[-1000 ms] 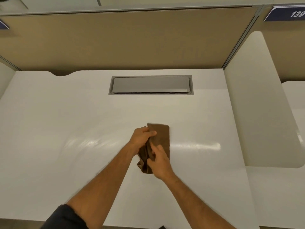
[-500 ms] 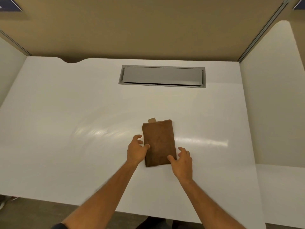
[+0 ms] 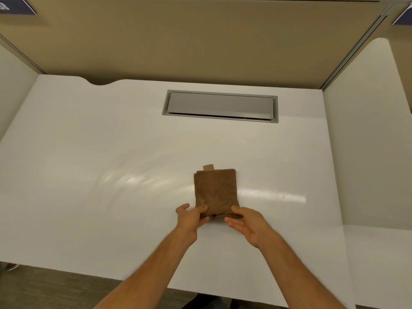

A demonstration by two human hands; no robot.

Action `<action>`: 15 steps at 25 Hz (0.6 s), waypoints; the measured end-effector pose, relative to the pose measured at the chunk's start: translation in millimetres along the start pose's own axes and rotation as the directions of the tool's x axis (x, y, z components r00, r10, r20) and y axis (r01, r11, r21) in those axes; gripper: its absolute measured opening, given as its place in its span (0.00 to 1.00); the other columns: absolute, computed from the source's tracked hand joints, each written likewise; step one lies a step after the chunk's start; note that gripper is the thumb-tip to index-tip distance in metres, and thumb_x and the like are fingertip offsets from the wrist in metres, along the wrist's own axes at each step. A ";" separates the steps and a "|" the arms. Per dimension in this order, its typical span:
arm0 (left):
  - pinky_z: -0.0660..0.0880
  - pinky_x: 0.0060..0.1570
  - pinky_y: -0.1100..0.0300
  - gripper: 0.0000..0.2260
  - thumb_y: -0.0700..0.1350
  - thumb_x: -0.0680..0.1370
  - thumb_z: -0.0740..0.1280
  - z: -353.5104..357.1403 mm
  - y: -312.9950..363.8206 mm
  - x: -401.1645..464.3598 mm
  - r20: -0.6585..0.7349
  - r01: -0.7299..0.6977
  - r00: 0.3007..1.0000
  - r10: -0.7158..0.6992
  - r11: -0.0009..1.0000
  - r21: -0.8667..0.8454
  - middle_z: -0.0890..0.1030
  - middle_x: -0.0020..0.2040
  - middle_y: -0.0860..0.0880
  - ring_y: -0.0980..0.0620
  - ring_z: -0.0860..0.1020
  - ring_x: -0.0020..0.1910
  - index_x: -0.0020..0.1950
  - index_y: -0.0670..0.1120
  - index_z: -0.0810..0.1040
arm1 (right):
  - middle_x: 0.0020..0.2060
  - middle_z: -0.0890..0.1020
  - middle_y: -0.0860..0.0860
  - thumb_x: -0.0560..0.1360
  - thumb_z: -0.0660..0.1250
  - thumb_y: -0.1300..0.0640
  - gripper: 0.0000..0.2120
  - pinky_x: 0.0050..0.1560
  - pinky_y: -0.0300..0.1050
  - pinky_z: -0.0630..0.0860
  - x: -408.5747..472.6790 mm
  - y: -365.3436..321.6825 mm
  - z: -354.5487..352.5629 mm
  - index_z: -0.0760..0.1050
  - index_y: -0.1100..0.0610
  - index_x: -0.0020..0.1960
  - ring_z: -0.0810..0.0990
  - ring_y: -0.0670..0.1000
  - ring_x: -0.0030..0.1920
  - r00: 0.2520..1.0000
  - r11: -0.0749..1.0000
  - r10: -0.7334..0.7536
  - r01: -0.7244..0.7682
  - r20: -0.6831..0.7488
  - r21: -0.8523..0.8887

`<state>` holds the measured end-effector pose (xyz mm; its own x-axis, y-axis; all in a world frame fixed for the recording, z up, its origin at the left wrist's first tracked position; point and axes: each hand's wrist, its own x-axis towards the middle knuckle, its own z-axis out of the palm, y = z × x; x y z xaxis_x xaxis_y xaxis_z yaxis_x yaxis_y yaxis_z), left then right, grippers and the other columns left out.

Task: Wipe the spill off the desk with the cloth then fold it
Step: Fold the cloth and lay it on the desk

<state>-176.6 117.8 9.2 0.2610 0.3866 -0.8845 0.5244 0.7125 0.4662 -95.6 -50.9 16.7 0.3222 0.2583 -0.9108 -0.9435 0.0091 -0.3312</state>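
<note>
- The cloth (image 3: 215, 191) lay folded on the desk (image 3: 89, 175), near its middle.
- The left hand (image 3: 191, 218) gripped the cloth's near-left corner; the right hand (image 3: 247, 224) gripped its near-right corner.
- The cable hatch (image 3: 220, 106) sat in the desk, behind the cloth.
- A partition (image 3: 200, 41) stood behind the desk.

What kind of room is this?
Probably an office or study cubicle: a white desk with tan partition walls, a metal cable hatch set into it, and numbered blue signs above.

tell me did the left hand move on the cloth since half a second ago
Yes. The left hand went from the cloth's left side to its near edge, further from the cable hatch.
</note>
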 end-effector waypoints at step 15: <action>0.74 0.67 0.51 0.31 0.42 0.79 0.74 20.8 40.0 32.9 -0.015 -0.190 0.977 0.211 0.908 0.374 0.74 0.72 0.42 0.42 0.76 0.67 0.78 0.45 0.64 | 0.56 0.80 0.54 0.76 0.71 0.50 0.26 0.55 0.47 0.78 52.0 -35.1 16.1 0.70 0.56 0.71 0.80 0.53 0.52 0.872 0.784 -0.454 0.294 -0.182 -0.546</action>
<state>-130.2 146.8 -1.6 0.3535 0.5372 -0.7658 0.7294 0.3543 0.5852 -47.0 -22.3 -15.1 0.7235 0.0452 -0.6889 -0.6030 -0.4445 -0.6624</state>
